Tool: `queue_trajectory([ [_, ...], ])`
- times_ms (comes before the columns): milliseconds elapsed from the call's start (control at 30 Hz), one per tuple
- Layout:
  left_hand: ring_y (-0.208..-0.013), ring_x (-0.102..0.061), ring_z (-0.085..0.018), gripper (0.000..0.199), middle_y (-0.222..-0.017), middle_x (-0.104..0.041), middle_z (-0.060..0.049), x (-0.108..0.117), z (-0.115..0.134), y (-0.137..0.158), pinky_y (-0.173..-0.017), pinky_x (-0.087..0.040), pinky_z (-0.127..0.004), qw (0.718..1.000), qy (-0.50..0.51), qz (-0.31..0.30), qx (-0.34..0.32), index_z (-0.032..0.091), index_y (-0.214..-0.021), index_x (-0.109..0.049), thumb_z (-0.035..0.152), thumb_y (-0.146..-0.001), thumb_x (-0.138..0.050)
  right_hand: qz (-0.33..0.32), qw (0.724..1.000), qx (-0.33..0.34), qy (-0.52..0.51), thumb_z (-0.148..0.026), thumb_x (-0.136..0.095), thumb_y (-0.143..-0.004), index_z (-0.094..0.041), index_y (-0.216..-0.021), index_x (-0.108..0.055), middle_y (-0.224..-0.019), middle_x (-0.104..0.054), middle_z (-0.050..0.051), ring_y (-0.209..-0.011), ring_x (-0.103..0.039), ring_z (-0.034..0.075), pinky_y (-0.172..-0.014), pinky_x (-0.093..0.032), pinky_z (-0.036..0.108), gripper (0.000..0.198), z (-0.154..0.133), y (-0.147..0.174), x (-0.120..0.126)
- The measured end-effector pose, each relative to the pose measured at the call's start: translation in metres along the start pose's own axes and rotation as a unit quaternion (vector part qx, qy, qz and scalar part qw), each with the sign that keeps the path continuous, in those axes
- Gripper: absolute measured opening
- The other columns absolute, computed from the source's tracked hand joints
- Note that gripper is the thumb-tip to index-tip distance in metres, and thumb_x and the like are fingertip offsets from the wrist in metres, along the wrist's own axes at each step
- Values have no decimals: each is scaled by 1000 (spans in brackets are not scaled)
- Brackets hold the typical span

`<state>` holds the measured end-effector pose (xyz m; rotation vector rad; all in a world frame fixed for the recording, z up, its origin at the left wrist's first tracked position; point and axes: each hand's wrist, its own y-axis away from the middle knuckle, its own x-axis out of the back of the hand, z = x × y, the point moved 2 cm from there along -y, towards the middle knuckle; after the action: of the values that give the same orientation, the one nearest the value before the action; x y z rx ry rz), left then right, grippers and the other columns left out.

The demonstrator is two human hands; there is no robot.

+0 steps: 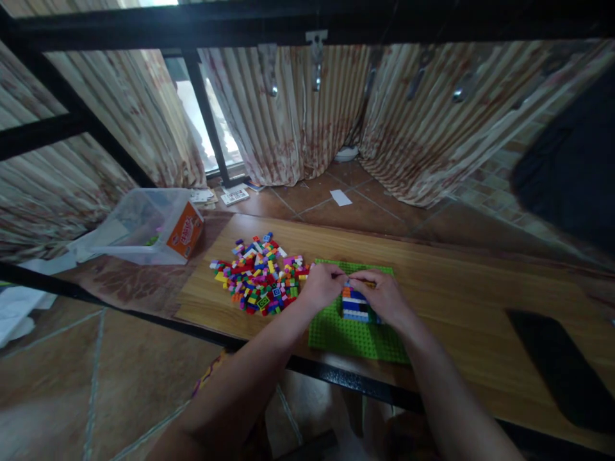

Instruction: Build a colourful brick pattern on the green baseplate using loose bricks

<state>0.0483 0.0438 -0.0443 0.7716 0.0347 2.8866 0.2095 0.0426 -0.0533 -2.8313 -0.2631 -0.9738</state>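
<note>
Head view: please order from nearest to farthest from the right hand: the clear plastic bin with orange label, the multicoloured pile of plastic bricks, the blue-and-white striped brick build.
1. Striped brick build: partly covered by the right hand, on the green studded baseplate.
2. Brick pile: to the left, on the wooden tabletop.
3. Plastic bin: farther left, past the tabletop's end.

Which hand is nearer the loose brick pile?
Left hand: it's beside the loose brick pile; the right hand is farther off, over the right half of the green baseplate.
</note>
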Motion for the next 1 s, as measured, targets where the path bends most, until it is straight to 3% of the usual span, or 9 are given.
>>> queue_trajectory([
  [333,-73,-63,-16,30,-80,-73,-6,-2,13,10,-66,-45,-23,995,-92,-8,-22,13,-85,-75,15,-87,-45,-10,999,23,22,-48,-57,-84,-22,-100,-72,-108,-69,9,-103,-62,26,-94,-46,43,34,3,8,1],
  [500,-79,-65,-17,31,-86,-74,-8,-3,15,10,-71,-48,-24,992,-121,-25,-14,13,-89,-75,16,-88,-44,-19,999,24,34,-51,-55,-84,-23,-97,-72,-106,-68,9,-101,-62,26,-93,-45,43,35,3,8,2],
  [767,-95,-66,-20,34,-102,-74,-10,-1,13,11,-84,-49,-26,989,-120,-54,-63,13,-103,-74,18,-89,-43,-12,999,-1,33,-52,-58,-80,-23,-93,-73,-105,-70,8,-102,-62,27,-92,-46,42,34,9,3,7],
  [1000,-73,-63,-15,29,-79,-72,-4,18,10,12,-69,-46,-22,986,-132,-60,-80,14,-84,-75,12,-81,-47,-8,998,-8,54,-54,-58,-80,-24,-93,-73,-106,-70,8,-101,-63,27,-90,-47,42,36,4,5,8],
])
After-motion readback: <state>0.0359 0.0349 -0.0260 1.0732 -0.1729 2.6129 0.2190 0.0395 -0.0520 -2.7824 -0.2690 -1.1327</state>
